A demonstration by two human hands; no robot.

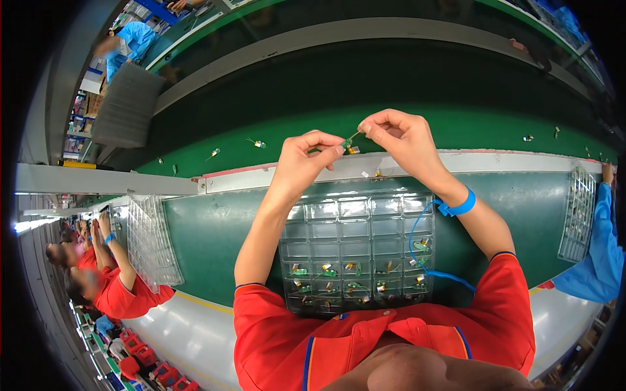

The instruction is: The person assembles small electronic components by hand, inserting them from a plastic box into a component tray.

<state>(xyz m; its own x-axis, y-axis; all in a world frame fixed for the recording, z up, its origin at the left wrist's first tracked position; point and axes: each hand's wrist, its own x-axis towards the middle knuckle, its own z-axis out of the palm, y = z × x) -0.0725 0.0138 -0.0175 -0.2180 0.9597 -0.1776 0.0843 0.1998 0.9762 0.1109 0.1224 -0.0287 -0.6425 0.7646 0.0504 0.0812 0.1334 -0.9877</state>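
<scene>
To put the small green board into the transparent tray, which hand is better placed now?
Left, probably: the left hand pinches the green board itself, while the right hand seems to hold only its thin strand.

The desk (208, 234) is green, its far-edge rail (241, 176) white lined with red; gridded tray (355, 208) clear, pinched circuit board (346, 143) green, wrist strap (462, 204) blue, shirt (267, 332) red with navy-and-orange stripes.

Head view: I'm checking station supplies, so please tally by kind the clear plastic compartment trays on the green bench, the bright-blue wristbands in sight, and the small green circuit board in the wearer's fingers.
Clear plastic compartment trays: 3
Bright-blue wristbands: 2
Small green circuit board: 1
Total: 6
</scene>
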